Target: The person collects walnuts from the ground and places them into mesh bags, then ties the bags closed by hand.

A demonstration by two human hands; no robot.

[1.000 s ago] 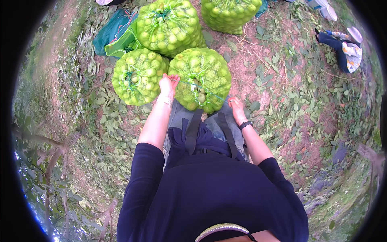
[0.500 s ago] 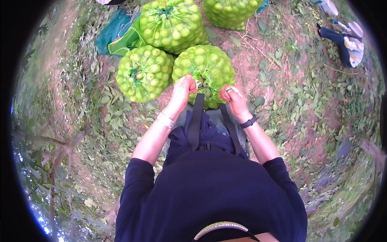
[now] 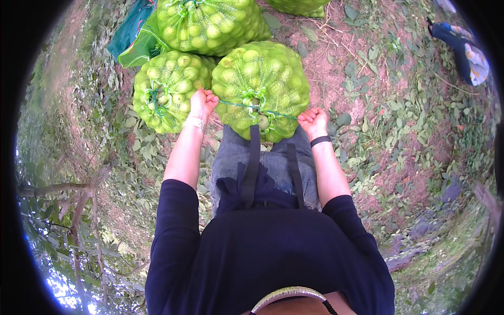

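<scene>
Directly before me stands a light-green mesh sack point(image 3: 265, 68), packed with round green fruit. A thin dark-green cord point(image 3: 283, 114) stretches taut across its gathered mouth, where a few fruits show through a gap. My left hand point(image 3: 203, 105) is closed on the cord's left end, beside the neighbouring sack. Off the right side of the sack, my right hand point(image 3: 313, 122) pinches the other end. A smaller filled mesh sack point(image 3: 176, 79), its neck tied with green cord, sits against it on the left.
Behind these stands another full sack point(image 3: 210, 26), and part of one more point(image 3: 299, 5) shows at the top edge. Teal netting point(image 3: 131, 29) lies at the far left. Dark cloth point(image 3: 457, 50) is on the ground at the far right. Leaves and twigs cover the soil; branches point(image 3: 79, 210) rise at left.
My hands have spread apart, left hand outward to the left and right hand slightly right, drawing the cord straight across the sack's mouth. The view has shifted a little, so the sacks sit higher.
</scene>
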